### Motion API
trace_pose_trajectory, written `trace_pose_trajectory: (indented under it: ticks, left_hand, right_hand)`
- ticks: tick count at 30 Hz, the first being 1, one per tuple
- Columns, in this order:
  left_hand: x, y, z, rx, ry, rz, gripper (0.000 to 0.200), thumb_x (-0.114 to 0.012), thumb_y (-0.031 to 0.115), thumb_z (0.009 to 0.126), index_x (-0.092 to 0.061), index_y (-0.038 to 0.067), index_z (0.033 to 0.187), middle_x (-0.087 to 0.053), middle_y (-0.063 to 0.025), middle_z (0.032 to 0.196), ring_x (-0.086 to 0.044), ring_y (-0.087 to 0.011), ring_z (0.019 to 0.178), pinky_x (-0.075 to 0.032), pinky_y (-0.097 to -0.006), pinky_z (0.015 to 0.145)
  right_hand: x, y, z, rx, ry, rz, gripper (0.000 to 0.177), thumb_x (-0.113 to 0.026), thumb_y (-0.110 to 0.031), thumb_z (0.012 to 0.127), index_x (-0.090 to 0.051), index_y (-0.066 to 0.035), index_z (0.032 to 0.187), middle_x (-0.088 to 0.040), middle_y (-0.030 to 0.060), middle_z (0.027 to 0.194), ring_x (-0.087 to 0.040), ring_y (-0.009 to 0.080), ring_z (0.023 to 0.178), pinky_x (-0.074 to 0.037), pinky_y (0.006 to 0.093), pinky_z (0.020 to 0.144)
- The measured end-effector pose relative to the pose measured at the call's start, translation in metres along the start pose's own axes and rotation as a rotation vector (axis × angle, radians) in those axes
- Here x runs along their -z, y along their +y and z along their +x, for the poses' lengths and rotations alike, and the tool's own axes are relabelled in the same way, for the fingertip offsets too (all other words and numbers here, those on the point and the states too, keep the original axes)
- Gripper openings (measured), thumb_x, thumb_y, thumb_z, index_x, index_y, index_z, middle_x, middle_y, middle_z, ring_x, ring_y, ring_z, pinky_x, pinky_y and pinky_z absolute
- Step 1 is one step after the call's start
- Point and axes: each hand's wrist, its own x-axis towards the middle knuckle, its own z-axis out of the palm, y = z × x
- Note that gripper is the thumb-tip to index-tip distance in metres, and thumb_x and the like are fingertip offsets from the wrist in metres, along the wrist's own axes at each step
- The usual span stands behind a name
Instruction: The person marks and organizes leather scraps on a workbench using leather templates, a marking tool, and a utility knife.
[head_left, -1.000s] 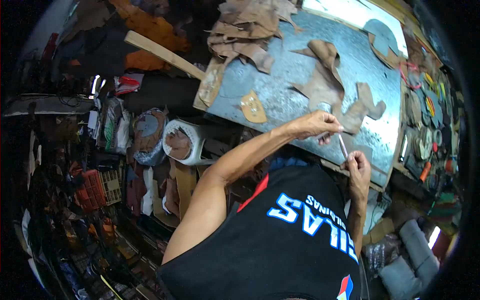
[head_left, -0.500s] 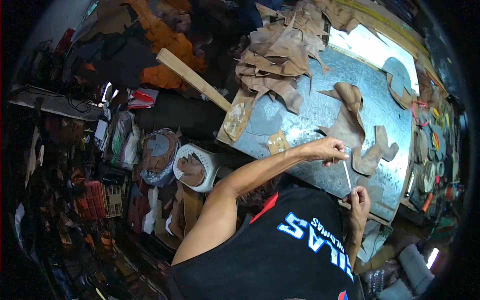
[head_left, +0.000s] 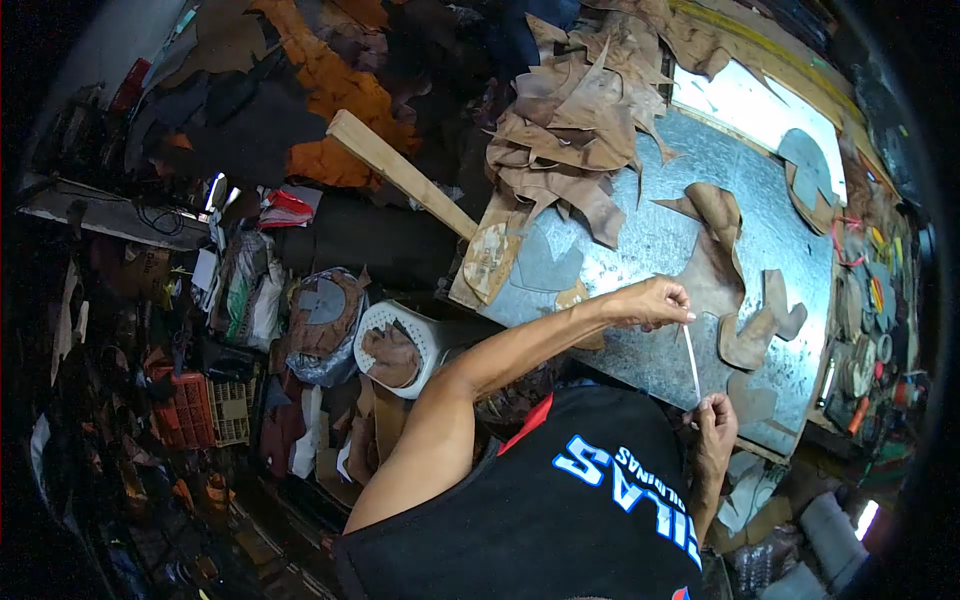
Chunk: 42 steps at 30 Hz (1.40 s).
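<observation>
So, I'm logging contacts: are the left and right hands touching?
Apart: head view shows a white strip spanning the gap between left hand and right hand.

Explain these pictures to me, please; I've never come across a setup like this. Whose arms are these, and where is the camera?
There is no machine here, only a person working with bare hands. One camera, worn on the person's head, looks forward and down, so their black shirt fills the bottom of the view. The left hand and right hand hold a thin white strip between them. Beyond is a metal-topped table with a pile of brown leather, a curled leather piece and a flat grey piece. What the strip is made of, I cannot tell.
</observation>
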Motion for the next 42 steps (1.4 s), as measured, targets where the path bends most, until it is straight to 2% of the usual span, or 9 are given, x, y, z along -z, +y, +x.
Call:
trace_pose_trajectory:
  ticks: [7,11,13,18,22,29,35,38,42]
  left_hand:
    - [-0.001,0.011,-0.011,0.035,0.104,0.006,0.025,-0.069,0.024,0.089,-0.061,0.001,0.087,-0.050,0.0018,0.063,-0.046,-0.0073,0.046,-0.037,-0.0229,0.040]
    - [0.012,-0.003,-0.002,-0.046,0.011,0.100,0.029,-0.066,0.030,0.092,-0.062,0.002,0.096,-0.049,0.0034,0.065,-0.046,-0.0061,0.048,-0.040,-0.0215,0.041]
    - [0.011,0.004,-0.009,0.002,0.010,0.060,0.031,-0.066,0.032,0.092,-0.062,0.002,0.095,-0.050,0.0026,0.066,-0.049,-0.0067,0.051,-0.043,-0.0212,0.043]
    - [0.010,0.011,-0.006,0.059,0.058,0.116,0.030,-0.067,0.032,0.091,-0.061,0.003,0.094,-0.057,-0.0012,0.073,-0.061,-0.0102,0.060,-0.053,-0.0231,0.048]
    - [0.011,0.011,-0.001,0.115,0.068,0.077,0.021,-0.070,0.026,0.089,-0.058,0.009,0.092,-0.051,0.0038,0.070,-0.045,-0.0044,0.053,-0.033,-0.0190,0.043]
    - [0.017,0.007,0.016,0.263,-0.053,-0.122,0.026,-0.058,0.030,0.098,-0.058,0.005,0.101,-0.051,0.0027,0.069,-0.045,-0.0047,0.047,-0.039,-0.0188,0.040]
    - [0.016,0.022,0.020,0.286,-0.038,-0.075,0.029,-0.058,0.034,0.097,-0.057,0.005,0.097,-0.049,0.0029,0.068,-0.040,-0.0031,0.046,-0.028,-0.0182,0.039]
    - [0.014,0.028,0.020,0.355,-0.064,-0.257,0.029,-0.060,0.035,0.096,-0.055,0.007,0.090,-0.050,0.0034,0.068,-0.040,-0.0026,0.046,-0.025,-0.0175,0.039]
    - [0.016,0.019,0.026,0.337,-0.056,-0.067,0.030,-0.057,0.039,0.097,-0.053,0.011,0.087,-0.048,0.0037,0.069,-0.038,-0.0032,0.046,-0.025,-0.0187,0.039]
  right_hand:
    - [-0.007,-0.006,-0.008,-0.104,0.008,0.031,0.011,-0.055,-0.014,0.097,-0.053,-0.006,0.090,-0.053,-0.0015,0.073,-0.051,0.0070,0.064,-0.041,0.0217,0.061]
    - [-0.008,0.000,-0.013,-0.113,0.017,0.054,0.012,-0.056,-0.015,0.097,-0.054,-0.006,0.090,-0.053,-0.0018,0.072,-0.051,0.0062,0.066,-0.040,0.0212,0.062]
    - [-0.010,0.002,-0.016,-0.117,0.064,0.087,0.012,-0.056,-0.015,0.097,-0.054,-0.005,0.090,-0.054,-0.0009,0.073,-0.051,0.0064,0.066,-0.040,0.0214,0.062]
    - [-0.003,0.003,-0.020,-0.063,0.030,-0.163,0.016,-0.058,-0.016,0.096,-0.057,-0.002,0.091,-0.057,0.0004,0.075,-0.053,0.0086,0.068,-0.044,0.0236,0.063]
    - [-0.009,-0.008,-0.027,-0.004,0.033,-0.133,0.017,-0.058,-0.019,0.096,-0.058,-0.003,0.092,-0.058,-0.0001,0.076,-0.058,0.0086,0.069,-0.044,0.0237,0.062]
    - [-0.009,-0.009,-0.036,-0.087,0.096,0.005,0.015,-0.057,-0.018,0.096,-0.057,-0.003,0.093,-0.057,-0.0007,0.075,-0.053,0.0049,0.068,-0.042,0.0208,0.060]
    - [-0.005,-0.010,-0.040,-0.060,0.124,0.041,0.014,-0.056,-0.017,0.097,-0.057,-0.003,0.093,-0.057,-0.0005,0.076,-0.054,0.0049,0.068,-0.043,0.0206,0.061]
    - [-0.001,-0.007,-0.041,-0.031,0.125,0.084,0.013,-0.056,-0.015,0.097,-0.056,-0.003,0.093,-0.057,-0.0005,0.077,-0.055,0.0050,0.069,-0.044,0.0205,0.062]
    - [0.002,-0.005,-0.043,-0.040,0.136,0.074,0.013,-0.056,-0.015,0.097,-0.056,-0.003,0.093,-0.057,-0.0005,0.077,-0.055,0.0055,0.068,-0.044,0.0203,0.063]
